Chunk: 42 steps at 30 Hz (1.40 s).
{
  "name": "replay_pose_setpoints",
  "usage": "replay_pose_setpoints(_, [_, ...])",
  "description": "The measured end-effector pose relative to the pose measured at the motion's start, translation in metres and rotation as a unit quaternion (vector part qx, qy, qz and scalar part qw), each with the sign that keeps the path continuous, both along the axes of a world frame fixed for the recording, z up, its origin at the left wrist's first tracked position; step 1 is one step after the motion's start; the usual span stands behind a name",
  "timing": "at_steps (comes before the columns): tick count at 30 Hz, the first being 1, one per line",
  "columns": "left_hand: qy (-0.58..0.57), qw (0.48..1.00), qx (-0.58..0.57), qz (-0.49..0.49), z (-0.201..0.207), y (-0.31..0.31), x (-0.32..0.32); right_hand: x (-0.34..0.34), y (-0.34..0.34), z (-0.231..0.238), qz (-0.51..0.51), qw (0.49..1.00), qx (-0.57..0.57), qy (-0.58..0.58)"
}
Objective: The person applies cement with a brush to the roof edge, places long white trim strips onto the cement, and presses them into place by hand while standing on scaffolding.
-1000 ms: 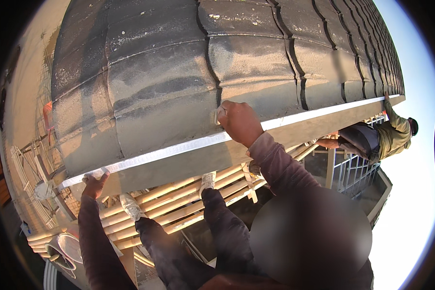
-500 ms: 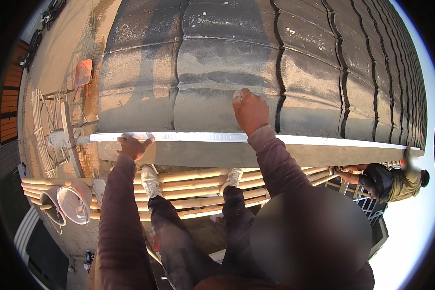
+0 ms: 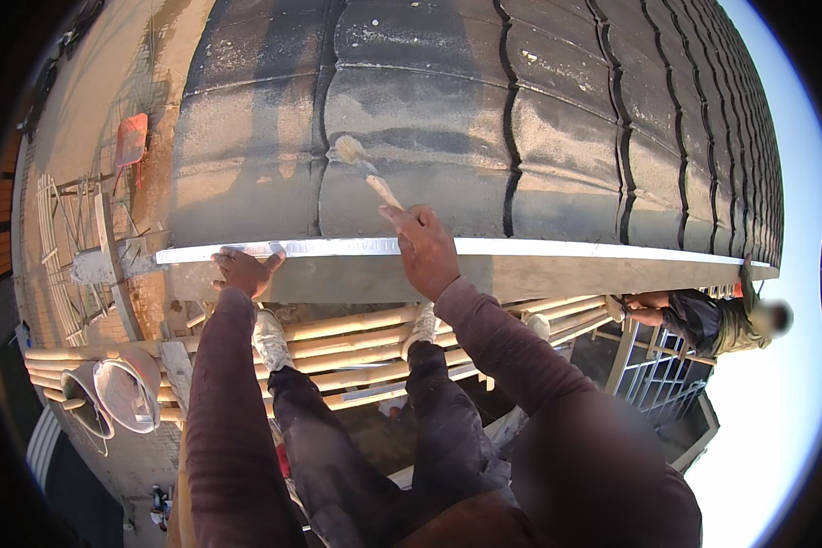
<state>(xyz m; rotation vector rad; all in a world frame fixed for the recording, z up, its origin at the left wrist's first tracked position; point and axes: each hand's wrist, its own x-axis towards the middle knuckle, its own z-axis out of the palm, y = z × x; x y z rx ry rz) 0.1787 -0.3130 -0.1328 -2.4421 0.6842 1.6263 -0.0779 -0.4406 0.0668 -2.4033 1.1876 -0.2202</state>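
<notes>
A long white metal straightedge (image 3: 521,247) runs along the lower edge of the dark tiled roof (image 3: 411,100). Near its left end, my left hand (image 3: 245,270) grips it, fingers over the strip and thumb to the side. My right hand (image 3: 426,251) is closed round the wooden handle of a paintbrush (image 3: 382,187), above the straightedge. The brush's pale bristles point up and left over a tile joint. Smooth grey mortar (image 3: 411,203) covers the lowest tiles just behind the straightedge.
Under my feet are bamboo poles (image 3: 338,345) of a scaffold. Two buckets (image 3: 128,391) stand at the left. A co-worker (image 3: 703,321) is at the far right, with one hand near the straightedge's end. An orange wheelbarrow (image 3: 131,140) stands on the ground below.
My right hand has come back from the tiles toward the straightedge and left, bringing the brush into plain sight. My left hand keeps its hold. The whole view has shifted slightly.
</notes>
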Motion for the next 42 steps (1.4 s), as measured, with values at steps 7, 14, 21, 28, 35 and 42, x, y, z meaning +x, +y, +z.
replay_pose_setpoints(7, [0.002,1.000,0.022,-0.009,0.004,-0.001,0.006,-0.075,-0.007,-0.011,0.050,0.977,-0.171,0.119])
replay_pose_setpoints(14, [-0.012,0.998,0.004,-0.058,-0.031,0.006,0.007,-0.066,-0.050,-0.042,-0.047,0.965,-0.233,0.115])
replay_pose_setpoints(21, [-0.025,0.998,-0.006,-0.049,-0.021,0.007,0.006,-0.063,-0.048,-0.049,-0.046,0.961,-0.222,0.158])
replay_pose_setpoints(28, [0.008,0.995,0.005,-0.097,-0.014,-0.002,0.012,-0.060,-0.049,-0.050,-0.064,0.957,-0.211,0.189])
replay_pose_setpoints(35, [0.024,0.990,0.015,-0.135,-0.018,-0.002,0.014,-0.061,-0.047,-0.053,-0.090,0.957,-0.202,0.188])
replay_pose_setpoints(42, [0.038,0.994,-0.014,-0.102,-0.016,0.006,0.017,-0.064,-0.050,-0.054,-0.062,0.959,-0.221,0.164])
